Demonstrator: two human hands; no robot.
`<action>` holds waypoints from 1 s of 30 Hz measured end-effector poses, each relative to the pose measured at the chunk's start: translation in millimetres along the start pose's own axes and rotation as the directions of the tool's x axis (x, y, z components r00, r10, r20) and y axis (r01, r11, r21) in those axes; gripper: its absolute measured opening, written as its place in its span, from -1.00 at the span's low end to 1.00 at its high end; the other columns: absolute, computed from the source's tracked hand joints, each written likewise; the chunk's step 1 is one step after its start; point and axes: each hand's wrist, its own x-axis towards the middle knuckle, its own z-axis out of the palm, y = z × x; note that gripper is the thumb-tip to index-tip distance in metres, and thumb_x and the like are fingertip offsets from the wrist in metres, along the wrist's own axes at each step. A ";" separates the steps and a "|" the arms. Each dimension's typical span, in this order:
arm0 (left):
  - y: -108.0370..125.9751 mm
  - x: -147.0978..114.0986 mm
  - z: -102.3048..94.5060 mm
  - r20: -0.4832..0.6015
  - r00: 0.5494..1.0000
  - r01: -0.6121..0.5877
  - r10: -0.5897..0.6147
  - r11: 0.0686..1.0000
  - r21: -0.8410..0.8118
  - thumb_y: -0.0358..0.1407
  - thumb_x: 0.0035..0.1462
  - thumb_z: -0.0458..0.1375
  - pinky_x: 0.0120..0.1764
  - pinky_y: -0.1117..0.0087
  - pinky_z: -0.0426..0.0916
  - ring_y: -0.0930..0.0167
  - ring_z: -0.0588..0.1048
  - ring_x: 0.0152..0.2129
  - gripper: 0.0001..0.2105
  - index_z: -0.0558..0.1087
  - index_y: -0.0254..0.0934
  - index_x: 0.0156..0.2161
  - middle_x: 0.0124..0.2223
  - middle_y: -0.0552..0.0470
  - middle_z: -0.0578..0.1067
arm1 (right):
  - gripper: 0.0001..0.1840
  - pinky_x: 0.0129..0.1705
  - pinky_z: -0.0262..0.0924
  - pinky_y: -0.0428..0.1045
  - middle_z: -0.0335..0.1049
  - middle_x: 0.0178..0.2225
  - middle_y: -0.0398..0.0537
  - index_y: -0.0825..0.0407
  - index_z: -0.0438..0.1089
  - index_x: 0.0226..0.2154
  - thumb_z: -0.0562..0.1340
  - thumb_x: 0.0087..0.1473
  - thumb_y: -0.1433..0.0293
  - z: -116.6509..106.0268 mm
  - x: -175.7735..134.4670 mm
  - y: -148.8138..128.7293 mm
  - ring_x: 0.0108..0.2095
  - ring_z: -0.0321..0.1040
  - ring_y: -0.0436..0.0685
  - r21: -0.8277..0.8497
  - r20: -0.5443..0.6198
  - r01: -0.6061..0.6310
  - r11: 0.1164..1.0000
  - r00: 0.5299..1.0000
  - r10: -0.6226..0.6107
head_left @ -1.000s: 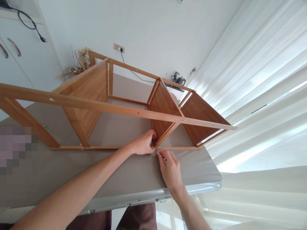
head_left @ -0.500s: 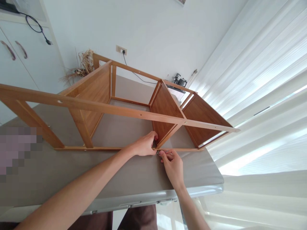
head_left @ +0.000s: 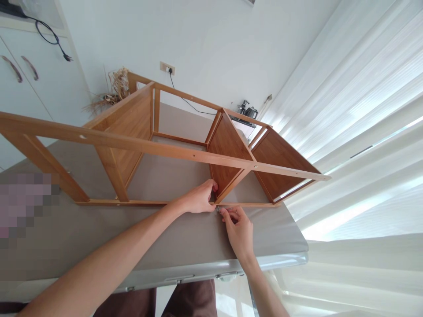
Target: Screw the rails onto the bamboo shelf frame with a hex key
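A brown wooden shelf frame (head_left: 158, 149) lies on its side on the grey-covered table, its shelf boards standing upright. My left hand (head_left: 200, 198) is closed around the near lower rail (head_left: 148, 203), beside the foot of the middle shelf board (head_left: 228, 147). Just right of it, my right hand (head_left: 238, 226) pinches a small thin metal tool (head_left: 218, 209), which looks like a hex key. Its tip meets the outer side of the rail at the middle shelf joint. Fingers hide most of the tool. A bolt head (head_left: 255, 167) shows in the upper near rail.
The table (head_left: 165, 246) has a rounded right corner and a pale front edge. White curtains (head_left: 360, 176) hang at the right. Dried plants (head_left: 119, 86), a wall socket (head_left: 167, 68) with a cord, and a dark kettle (head_left: 251, 112) are behind the frame. White cabinets (head_left: 24, 83) stand left.
My right hand has shifted very slightly by the joint, the metal tool still pinched. My left hand keeps its hold, and the frame stays in place.
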 end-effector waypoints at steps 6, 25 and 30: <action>3.1 0.9 -2.0 0.015 1.000 0.011 -0.010 0.999 -0.038 -0.27 -0.12 0.27 -0.43 0.39 0.24 0.42 0.37 -0.49 -0.59 0.24 -0.20 -0.14 -0.39 0.19 0.36 | -0.67 -0.37 0.25 -0.07 0.57 -0.42 -0.14 -0.05 0.39 -0.32 0.17 0.30 0.07 3.2 -1.9 2.7 -0.47 0.46 0.09 -0.198 -0.021 0.194 0.961 0.979 -0.202; 11.1 0.0 -6.0 0.019 1.000 0.019 -0.018 0.998 -0.058 -0.26 -0.12 0.29 -0.44 0.39 0.22 0.43 0.34 -0.51 -0.59 0.23 -0.20 -0.17 -0.41 0.20 0.32 | -0.60 -0.33 0.31 -0.02 0.61 -0.39 -0.06 -0.05 0.31 -0.42 0.29 0.13 -0.02 1.2 9.3 -7.2 -0.44 0.54 0.17 0.038 0.030 -0.074 0.997 0.997 0.073; 6.2 0.8 -3.9 0.013 1.000 -0.001 0.002 0.999 -0.051 -0.29 -0.11 0.28 -0.42 0.39 0.25 0.43 0.35 -0.51 -0.61 0.24 -0.21 -0.16 -0.42 0.21 0.32 | -0.62 -0.25 0.35 0.03 0.63 -0.35 -0.02 -0.04 0.40 -0.34 0.28 0.13 -0.02 2.0 8.8 -3.5 -0.38 0.57 0.21 0.060 0.015 -0.080 0.995 0.997 0.079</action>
